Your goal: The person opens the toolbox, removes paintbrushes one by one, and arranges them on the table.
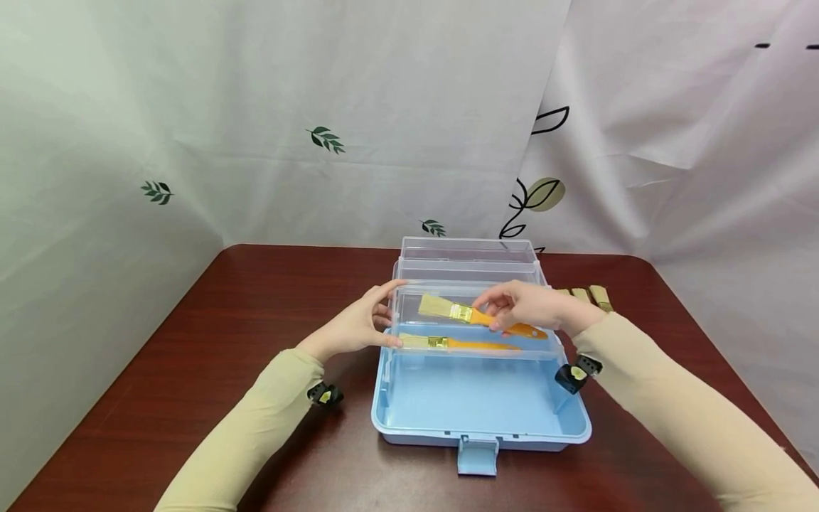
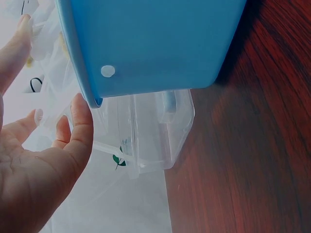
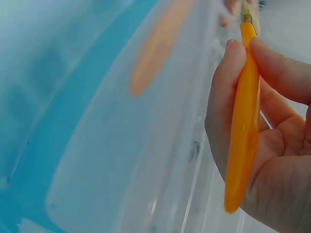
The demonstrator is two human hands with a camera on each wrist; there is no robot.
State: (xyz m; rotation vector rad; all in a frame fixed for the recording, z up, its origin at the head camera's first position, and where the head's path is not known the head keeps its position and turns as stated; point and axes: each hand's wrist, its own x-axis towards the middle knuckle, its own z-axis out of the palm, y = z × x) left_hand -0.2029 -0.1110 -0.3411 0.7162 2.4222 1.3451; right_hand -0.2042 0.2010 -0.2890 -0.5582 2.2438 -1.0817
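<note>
A flat paintbrush (image 1: pixel 462 313) with pale bristles and an orange handle is pinched by my right hand (image 1: pixel 534 307) above a clear tray (image 1: pixel 537 353). In the right wrist view, thumb and fingertips grip the orange handle (image 3: pixel 244 116) near its metal band, and its end points back past the palm. A second brush (image 1: pixel 480 345) lies in the tray, bristles to the left. My left hand (image 1: pixel 355 323) holds the tray's left end, thumb at the front and index finger at the back. Beneath sits the open light blue box (image 1: pixel 473 402).
Further clear tiers and the lid (image 1: pixel 470 249) rise at the box's back. Several more brushes (image 1: pixel 600 295) lie on the dark red table (image 1: pixel 211 355) right of the box, partly behind my right arm. The latch (image 1: pixel 477 456) hangs down in front. White patterned cloth (image 1: pixel 384 107) surrounds the table.
</note>
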